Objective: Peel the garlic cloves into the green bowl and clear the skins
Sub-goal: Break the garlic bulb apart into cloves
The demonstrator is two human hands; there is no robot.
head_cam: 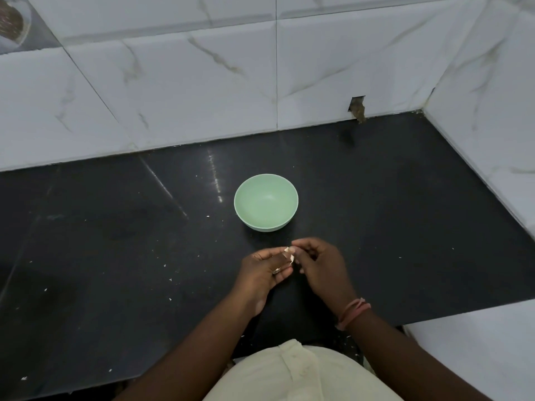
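Observation:
A pale green bowl (265, 201) stands on the black counter (390, 215), and I see nothing inside it. Just in front of the bowl my left hand (260, 273) and my right hand (321, 267) meet above the counter. Between their fingertips is a small garlic clove (289, 254) with pale skin hanging from it. My left fingers curl round the clove and my right thumb and fingers pinch at its skin. Most of the clove is hidden by the fingers.
Several small white skin flakes (170, 299) lie scattered on the counter, mostly to the left and near the front edge. White marble-look tiled walls (202, 91) close off the back and the right side. A hole (357, 107) shows in the back wall tile.

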